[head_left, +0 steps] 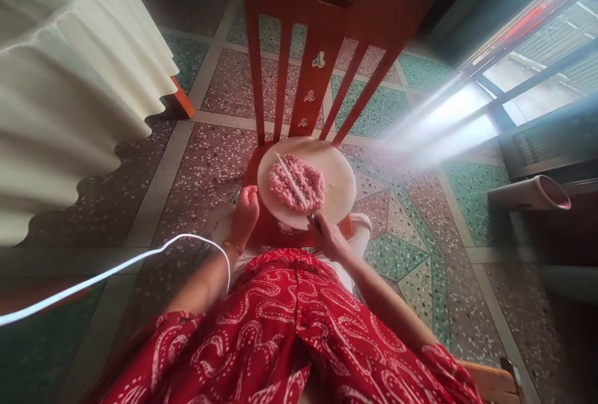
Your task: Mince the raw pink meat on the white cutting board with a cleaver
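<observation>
Left hand [244,212] curled on white plate [337,175] rim at 8 o'clock; right hand [328,237] gripped knife [293,183] at 5 o'clock, blade lay across pink mince [306,181]; plate sat on red chair [275,230].

Single head cam, wide-angle, looking steeply down and forward over the wearer's lap at a red chair [322,37] close ahead. Floor [210,161] fills the surround; window [537,74] upper right. No second view.

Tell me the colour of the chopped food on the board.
Pink minced food on a white board; head view.
</observation>
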Demonstrator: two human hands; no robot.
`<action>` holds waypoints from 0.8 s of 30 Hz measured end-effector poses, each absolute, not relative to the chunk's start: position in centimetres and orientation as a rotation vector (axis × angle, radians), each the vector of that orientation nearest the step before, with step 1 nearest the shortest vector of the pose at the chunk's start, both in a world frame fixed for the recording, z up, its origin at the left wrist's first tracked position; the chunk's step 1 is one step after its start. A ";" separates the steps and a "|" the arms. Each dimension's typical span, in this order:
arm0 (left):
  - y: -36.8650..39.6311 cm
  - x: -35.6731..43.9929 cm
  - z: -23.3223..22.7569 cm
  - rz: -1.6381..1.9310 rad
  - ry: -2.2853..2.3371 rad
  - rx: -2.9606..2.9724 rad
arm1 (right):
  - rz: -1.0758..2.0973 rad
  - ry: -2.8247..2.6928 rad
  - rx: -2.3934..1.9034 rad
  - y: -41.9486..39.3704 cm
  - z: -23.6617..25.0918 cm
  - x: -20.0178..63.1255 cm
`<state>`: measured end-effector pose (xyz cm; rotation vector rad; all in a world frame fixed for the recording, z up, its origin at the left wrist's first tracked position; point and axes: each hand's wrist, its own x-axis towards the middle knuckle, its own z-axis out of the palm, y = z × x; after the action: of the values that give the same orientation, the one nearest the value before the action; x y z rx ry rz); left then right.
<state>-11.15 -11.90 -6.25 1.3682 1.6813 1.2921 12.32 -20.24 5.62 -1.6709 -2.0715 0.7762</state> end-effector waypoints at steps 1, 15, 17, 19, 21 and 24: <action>-11.8 -11.4 -6.1 1.325 1.676 1.309 | 0.823 -2.092 -1.632 -21.0 5.2 11.8; -8.9 -12.4 -8.3 1.196 1.814 1.391 | 0.873 -2.401 -2.004 -19.4 0.3 6.4; -7.3 -11.6 -8.1 1.182 1.792 1.392 | 0.858 -2.339 -2.056 -18.8 0.3 6.6; -5.5 -10.5 -7.3 1.142 1.737 1.425 | 0.841 -2.281 -2.082 -18.2 0.4 7.1; -3.6 -9.0 -5.9 1.091 1.660 1.489 | 0.847 -2.181 -2.075 -17.6 0.8 7.9; -1.0 -6.5 -3.3 1.110 1.477 1.607 | 0.915 -1.890 -1.945 -16.8 1.7 9.8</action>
<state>-6.46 -0.99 -3.34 1.6066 1.4766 1.1102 9.80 -16.79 1.69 -1.9446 -1.8904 0.9154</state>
